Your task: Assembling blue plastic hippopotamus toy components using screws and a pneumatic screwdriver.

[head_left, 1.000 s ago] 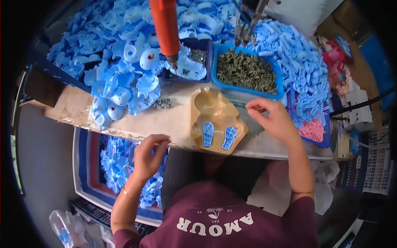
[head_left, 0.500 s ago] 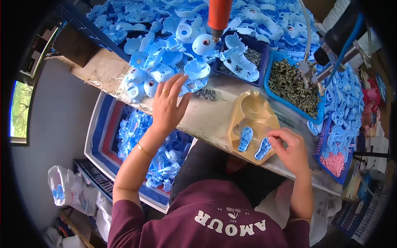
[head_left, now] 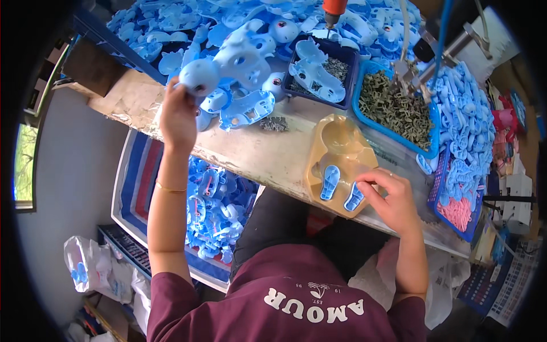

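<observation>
Over the workbench point(head_left: 268, 157), left hand point(head_left: 178, 117) is gripping a blue shell point(head_left: 198, 77); right hand point(head_left: 393, 199) is pinching a foot piece point(head_left: 354, 199) on the tan jig point(head_left: 341, 149).

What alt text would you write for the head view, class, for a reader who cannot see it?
A person's left hand lifts a rounded blue plastic part from a heaped pile, while the right hand rests on a tan jig holding two blue foot-shaped pieces.

White plastic bag point(head_left: 91, 265) with blue pieces, floor lower left — crumpled, translucent
</observation>
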`<action>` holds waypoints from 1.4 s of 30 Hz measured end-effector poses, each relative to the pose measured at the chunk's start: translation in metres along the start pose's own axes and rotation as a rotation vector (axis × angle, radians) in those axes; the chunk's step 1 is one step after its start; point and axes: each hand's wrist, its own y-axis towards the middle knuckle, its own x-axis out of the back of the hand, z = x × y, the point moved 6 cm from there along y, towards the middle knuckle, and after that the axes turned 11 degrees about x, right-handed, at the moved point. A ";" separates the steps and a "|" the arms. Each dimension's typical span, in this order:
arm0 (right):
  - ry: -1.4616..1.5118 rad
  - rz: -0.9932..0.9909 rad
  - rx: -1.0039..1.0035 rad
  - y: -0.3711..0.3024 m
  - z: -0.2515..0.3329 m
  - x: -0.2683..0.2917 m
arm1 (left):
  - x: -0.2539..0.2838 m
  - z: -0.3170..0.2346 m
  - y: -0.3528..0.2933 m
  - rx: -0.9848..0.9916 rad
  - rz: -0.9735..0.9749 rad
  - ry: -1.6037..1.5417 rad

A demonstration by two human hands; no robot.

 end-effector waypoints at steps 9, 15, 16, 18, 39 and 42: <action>0.330 -0.216 0.048 0.018 0.016 -0.006 | -0.140 0.071 -0.086 0.307 0.390 -0.208; -0.250 -0.286 0.132 -0.007 0.021 0.029 | -0.166 0.082 -0.092 0.090 0.391 0.497; -0.257 -0.290 0.120 -0.007 0.020 0.027 | -0.167 0.083 -0.094 0.097 0.403 0.491; -0.570 -0.146 0.376 -0.002 0.025 0.003 | -0.173 0.074 -0.101 -0.100 0.377 0.729; -0.558 -0.045 0.069 -0.034 -0.007 0.002 | -0.235 0.111 -0.123 -0.387 0.730 1.330; -0.523 -0.049 0.058 -0.033 -0.008 0.002 | -0.238 0.112 -0.123 -0.384 0.744 1.327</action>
